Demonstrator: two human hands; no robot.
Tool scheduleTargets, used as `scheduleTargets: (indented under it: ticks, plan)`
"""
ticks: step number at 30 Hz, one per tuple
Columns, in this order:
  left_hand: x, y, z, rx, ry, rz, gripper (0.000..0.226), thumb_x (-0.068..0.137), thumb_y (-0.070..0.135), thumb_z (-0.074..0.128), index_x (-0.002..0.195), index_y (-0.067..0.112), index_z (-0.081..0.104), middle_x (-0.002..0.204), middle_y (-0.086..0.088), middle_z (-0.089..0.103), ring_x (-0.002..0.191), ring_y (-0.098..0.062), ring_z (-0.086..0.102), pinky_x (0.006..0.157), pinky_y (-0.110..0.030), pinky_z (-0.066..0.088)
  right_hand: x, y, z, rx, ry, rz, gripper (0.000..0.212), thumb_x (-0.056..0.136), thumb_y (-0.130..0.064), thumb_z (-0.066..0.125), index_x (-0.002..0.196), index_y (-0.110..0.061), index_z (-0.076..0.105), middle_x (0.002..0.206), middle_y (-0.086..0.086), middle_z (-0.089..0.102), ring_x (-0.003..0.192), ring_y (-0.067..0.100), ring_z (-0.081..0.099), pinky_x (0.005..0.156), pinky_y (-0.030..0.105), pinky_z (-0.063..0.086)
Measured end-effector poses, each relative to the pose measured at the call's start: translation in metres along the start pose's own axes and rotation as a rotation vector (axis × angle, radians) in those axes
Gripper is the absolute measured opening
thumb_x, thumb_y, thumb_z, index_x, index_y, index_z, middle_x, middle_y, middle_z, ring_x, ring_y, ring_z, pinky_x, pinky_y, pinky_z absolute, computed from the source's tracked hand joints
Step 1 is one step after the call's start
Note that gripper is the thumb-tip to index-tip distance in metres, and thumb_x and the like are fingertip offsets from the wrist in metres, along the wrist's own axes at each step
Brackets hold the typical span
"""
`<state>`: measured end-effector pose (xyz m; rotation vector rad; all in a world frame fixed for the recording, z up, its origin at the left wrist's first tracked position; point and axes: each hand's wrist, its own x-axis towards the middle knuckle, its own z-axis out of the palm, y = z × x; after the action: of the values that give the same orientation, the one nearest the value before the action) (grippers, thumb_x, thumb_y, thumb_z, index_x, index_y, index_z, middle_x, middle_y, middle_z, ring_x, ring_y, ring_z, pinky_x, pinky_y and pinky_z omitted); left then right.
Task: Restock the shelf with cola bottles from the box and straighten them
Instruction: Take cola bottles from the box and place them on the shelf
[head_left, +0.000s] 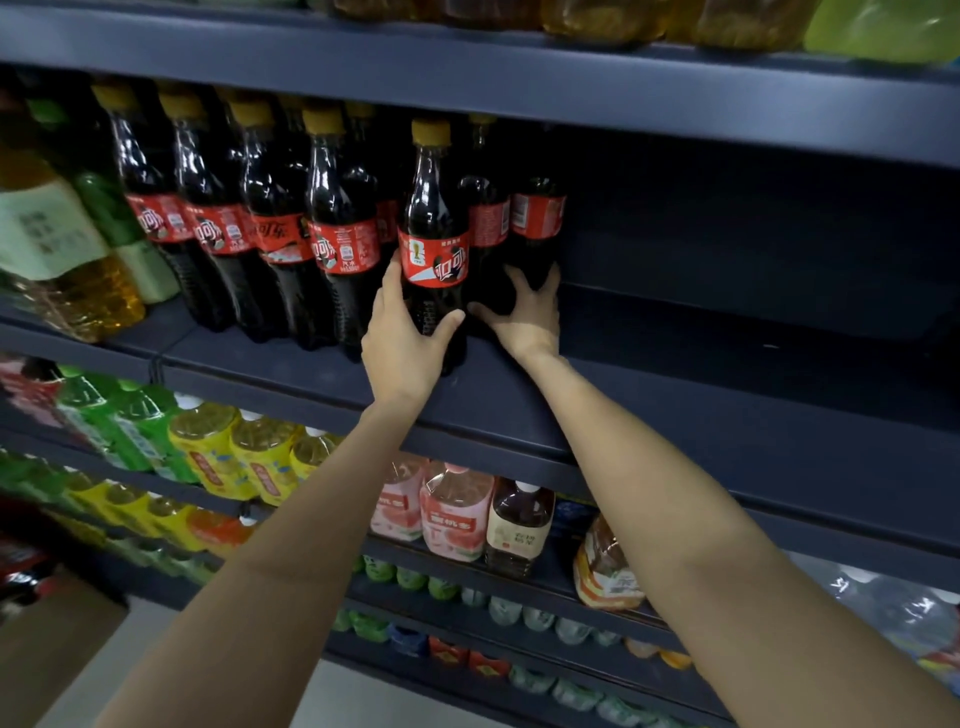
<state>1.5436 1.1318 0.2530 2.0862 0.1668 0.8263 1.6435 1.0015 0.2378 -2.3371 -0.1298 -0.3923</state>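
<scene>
We have both arms reaching up to a dark shelf (519, 415). Our left hand (402, 343) wraps around the lower body of one front cola bottle (435, 244), thumb on its right side and fingers curling round the left, with the bottle standing upright near the shelf edge. Our right hand (527, 312), just beside the left, has its fingers spread against the base of a cola bottle behind (537, 218); whether it truly grips that one or only presses on it we cannot tell, as the area is dark. Between our hands stands one more cola bottle (488, 208), further back.

To the left of our left hand we count four cola bottles (223, 223) in the front row, all yellow-capped with red labels, and several more caps behind them, perhaps four. To the right of our right hand the shelf board runs on, dark. Far below our left arm sits a brown cardboard box (47, 660).
</scene>
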Motion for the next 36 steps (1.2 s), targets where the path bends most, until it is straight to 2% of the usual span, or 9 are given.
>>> scheduleTargets:
  ticks: [4, 10, 13, 16, 22, 28, 32, 34, 36]
  plan:
    - [0.002, -0.003, 0.007, -0.039, 0.002, -0.011, 0.081, 0.083, 0.032, 0.072, 0.147, 0.016, 0.025, 0.143, -0.003, 0.046, 0.130, -0.021, 0.046, 0.104, -0.045, 0.041, 0.013, 0.004, 0.002, -0.011, -0.032, 0.007, 0.077, 0.077, -0.055, 0.068, 0.142, -0.031, 0.035, 0.157, 0.013, -0.011, 0.143, 0.036, 0.012, 0.113, 0.048, 0.027]
    - [0.006, 0.005, 0.013, -0.102, -0.031, -0.015, 0.076, 0.087, 0.024, 0.068, 0.148, 0.015, 0.023, 0.144, -0.004, 0.045, 0.132, -0.022, 0.042, 0.106, -0.040, 0.039, 0.010, 0.003, 0.001, -0.152, -0.057, 0.010, 0.078, 0.081, -0.062, 0.057, 0.146, -0.036, 0.023, 0.155, 0.016, -0.020, 0.144, 0.038, -0.005, 0.116, 0.055, 0.001]
    - [0.005, 0.007, 0.014, -0.088, -0.050, -0.025, 0.079, 0.089, 0.022, 0.066, 0.150, 0.015, 0.017, 0.147, -0.004, 0.041, 0.134, -0.022, 0.040, 0.106, -0.035, 0.036, 0.008, 0.000, -0.004, -0.188, -0.099, 0.027, 0.079, 0.082, -0.061, 0.056, 0.148, -0.036, 0.020, 0.154, 0.019, -0.022, 0.143, 0.041, -0.012, 0.116, 0.054, -0.001]
    - [0.002, 0.007, 0.012, -0.020, -0.107, -0.057, 0.085, 0.089, 0.021, 0.066, 0.152, 0.019, 0.008, 0.149, -0.005, 0.039, 0.132, -0.026, 0.043, 0.102, -0.040, 0.039, 0.001, -0.001, -0.012, -0.145, -0.128, 0.001, 0.078, 0.084, -0.054, 0.060, 0.148, -0.033, 0.021, 0.154, 0.018, -0.023, 0.142, 0.039, -0.015, 0.117, 0.053, 0.003]
    - [0.000, 0.010, 0.001, 0.056, -0.230, -0.129, 0.083, 0.092, 0.025, 0.061, 0.152, 0.014, 0.006, 0.144, -0.015, 0.042, 0.126, -0.035, 0.047, 0.098, -0.044, 0.040, -0.022, -0.013, -0.023, -0.095, -0.047, -0.018, 0.069, 0.086, -0.042, 0.062, 0.145, -0.024, 0.030, 0.157, 0.015, -0.007, 0.144, 0.036, 0.000, 0.114, 0.053, 0.021]
    - [-0.003, 0.021, -0.024, 0.009, -0.575, -0.319, 0.086, 0.088, 0.035, 0.062, 0.151, 0.007, 0.010, 0.150, -0.015, 0.033, 0.136, -0.034, 0.033, 0.110, -0.044, 0.032, -0.067, -0.035, -0.050, -0.296, 0.010, -0.078, 0.056, 0.091, -0.039, 0.056, 0.141, -0.024, 0.038, 0.154, 0.012, 0.022, 0.142, 0.034, 0.015, 0.114, 0.056, 0.013]
    - [-0.034, 0.036, -0.070, 0.075, -0.716, -0.124, 0.057, 0.092, 0.037, 0.056, 0.142, 0.018, 0.039, 0.131, 0.002, 0.057, 0.123, -0.018, 0.052, 0.104, -0.036, 0.040, -0.117, -0.045, -0.082, -0.465, 0.095, -0.229, 0.037, 0.092, -0.035, 0.055, 0.125, -0.018, 0.055, 0.114, 0.007, 0.066, 0.111, 0.029, 0.056, 0.105, 0.046, 0.032]
    - [-0.057, 0.047, -0.085, 0.026, -0.633, 0.091, 0.038, 0.093, 0.035, 0.055, 0.129, 0.024, 0.053, 0.107, 0.016, 0.065, 0.106, -0.007, 0.061, 0.094, -0.034, 0.047, -0.151, -0.046, -0.098, -0.498, 0.167, -0.298, 0.026, 0.088, -0.029, 0.062, 0.109, -0.014, 0.064, 0.089, 0.005, 0.072, 0.083, 0.027, 0.067, 0.081, 0.037, 0.049]
    - [-0.081, 0.056, -0.088, -0.032, -0.545, 0.350, 0.029, 0.093, 0.036, 0.052, 0.119, 0.025, 0.060, 0.096, 0.020, 0.066, 0.094, -0.003, 0.064, 0.082, -0.031, 0.052, -0.190, -0.042, -0.115, -0.559, 0.234, -0.301, 0.018, 0.083, -0.025, 0.066, 0.097, -0.014, 0.068, 0.077, 0.003, 0.071, 0.068, 0.025, 0.068, 0.059, 0.030, 0.050]
